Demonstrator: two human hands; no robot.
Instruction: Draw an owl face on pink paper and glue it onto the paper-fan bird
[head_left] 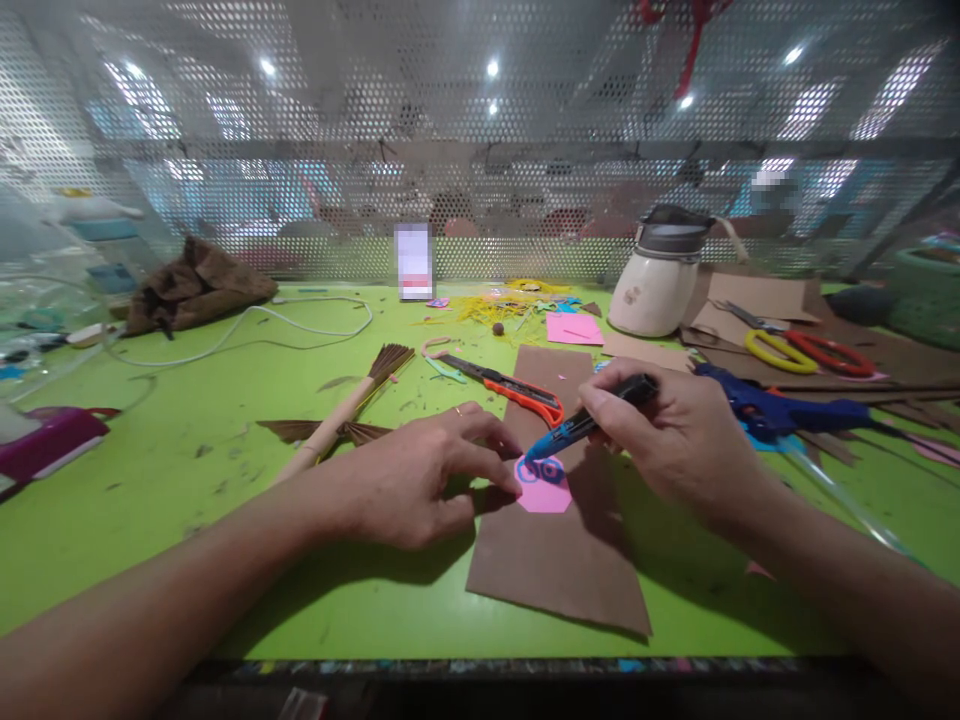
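My right hand (667, 425) grips a blue marker (574, 428), its tip touching a small pink paper (545, 494) that bears blue rounded marks. The paper lies on a brown cardboard strip (555, 570). My left hand (442, 475) rests at the paper's left edge, fingers apart, fingertips touching it and holding nothing. Just beyond the paper, an orange and black utility knife (525, 393) lies across the cardboard. A wooden stick with brown bristles (326, 435) is to the left, partly behind my left forearm.
A blue glue gun (787, 410) and scissors (802, 350) lie on the right, near a white bottle (652, 285). Yellow shreds (510, 303) and a phone (414, 262) are at the back. Left are a brown cloth (199, 288), a white cable (300, 325) and a purple object (56, 445).
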